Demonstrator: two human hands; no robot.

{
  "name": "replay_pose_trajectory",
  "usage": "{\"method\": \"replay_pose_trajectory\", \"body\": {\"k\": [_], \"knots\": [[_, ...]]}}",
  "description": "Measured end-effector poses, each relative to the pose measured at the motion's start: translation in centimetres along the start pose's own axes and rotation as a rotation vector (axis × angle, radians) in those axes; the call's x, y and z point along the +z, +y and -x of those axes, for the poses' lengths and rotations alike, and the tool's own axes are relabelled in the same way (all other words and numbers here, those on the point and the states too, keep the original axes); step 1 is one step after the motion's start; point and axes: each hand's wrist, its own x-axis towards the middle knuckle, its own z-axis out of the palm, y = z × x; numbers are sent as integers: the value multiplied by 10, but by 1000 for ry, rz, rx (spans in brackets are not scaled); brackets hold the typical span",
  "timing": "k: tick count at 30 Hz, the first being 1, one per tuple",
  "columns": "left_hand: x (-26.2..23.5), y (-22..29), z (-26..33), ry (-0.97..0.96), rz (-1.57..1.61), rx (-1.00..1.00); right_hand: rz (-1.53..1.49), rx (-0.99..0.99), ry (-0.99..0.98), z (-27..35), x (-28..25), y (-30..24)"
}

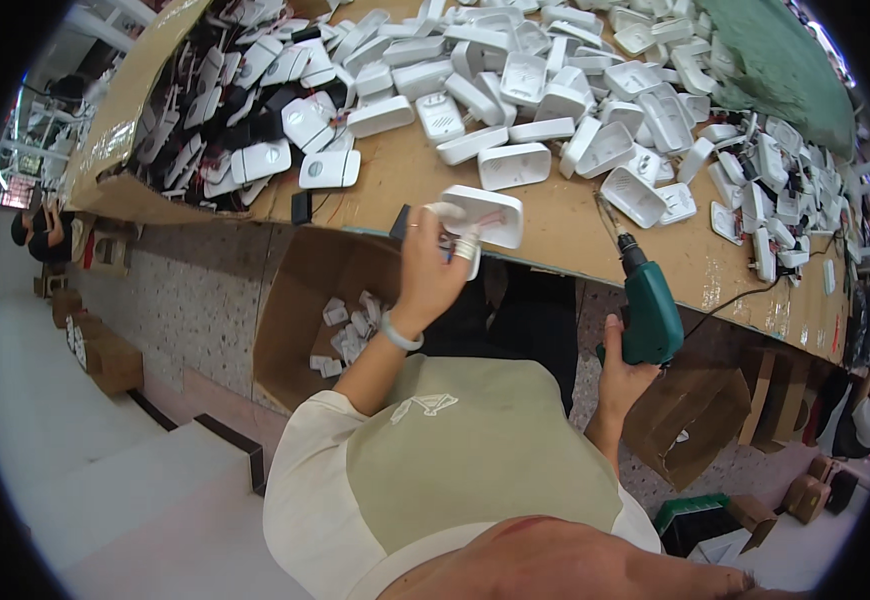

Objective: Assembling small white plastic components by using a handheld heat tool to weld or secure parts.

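Note:
My left hand is closed on a white plastic housing at the table's near edge, its hollow side up. Pale coverings wrap some of those fingertips. Thin reddish wires show inside the housing, and a second white part sits partly hidden under the hand. A green electric screwdriver is gripped in my right hand, its long bit slanting up and left over the table. The bit's tip is near an open white housing and appears apart from my left hand's housing.
White housings are heaped across the cardboard-covered table. Wired white parts fill a carton at the left, and more lie at the right. An open box with small white pieces stands below the edge. A cord trails from the screwdriver.

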Motion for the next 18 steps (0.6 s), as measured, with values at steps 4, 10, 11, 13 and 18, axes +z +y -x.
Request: {"method": "replay_pose_trajectory", "body": {"k": [4,10,11,13,18], "knots": [[-63,-18,27,-8,684,-415,-24,48,-27,-1,6,-5],[-156,-111,109,4,863,-668,-26,-9,-46,-4,18,-4],[-159,-138,129,14,848,-738,-24,-9,-45,-2,20,-5],[-149,-206,178,69,750,-886,-67,25,-57,-2,22,-9],[-113,-369,332,97,86,-987,-22,-35,-74,-2,25,-40]]}}
